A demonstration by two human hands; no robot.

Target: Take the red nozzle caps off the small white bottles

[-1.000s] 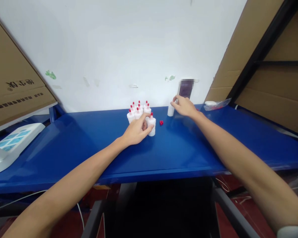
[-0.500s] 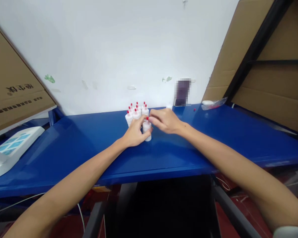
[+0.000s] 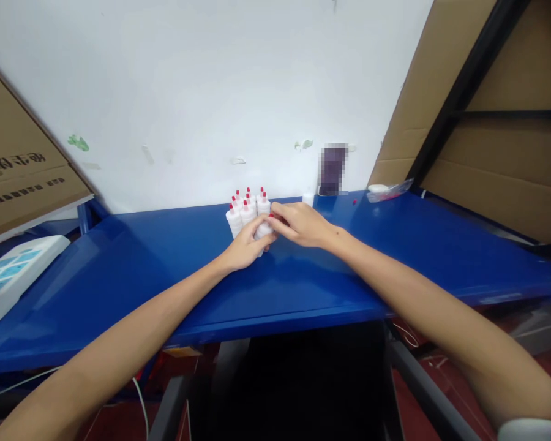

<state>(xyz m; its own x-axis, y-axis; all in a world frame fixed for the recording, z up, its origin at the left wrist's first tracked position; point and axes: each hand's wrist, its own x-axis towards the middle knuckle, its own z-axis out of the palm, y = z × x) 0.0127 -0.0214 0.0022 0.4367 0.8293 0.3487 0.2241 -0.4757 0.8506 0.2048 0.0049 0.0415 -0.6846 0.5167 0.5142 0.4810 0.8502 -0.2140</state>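
Note:
My left hand [image 3: 245, 248] is wrapped round a white squeeze bottle [image 3: 263, 230], which leans with its top toward the right. At that top, the thumb and fingers of my right hand [image 3: 305, 224] pinch the red cap [image 3: 270, 216], largely covering it. Just behind and left of my hands, several more white squeeze bottles [image 3: 247, 214] with red-tipped nozzles stand upright in a tight cluster. My left fingertips partly hide the held bottle, and its nozzle is hardly visible.
A small white container [image 3: 308, 199] stands behind my right hand, near a blurred dark phone-like object [image 3: 333, 170] against the wall. A loose red cap [image 3: 354, 201] and a clear plastic bag [image 3: 390, 192] lie farther right. A white device [image 3: 22, 275] sits left on the blue table [image 3: 165, 269].
The held bottle has gone from upright to tilted, and my right fingers have closed in on its red cap. The whole view has shifted slightly.

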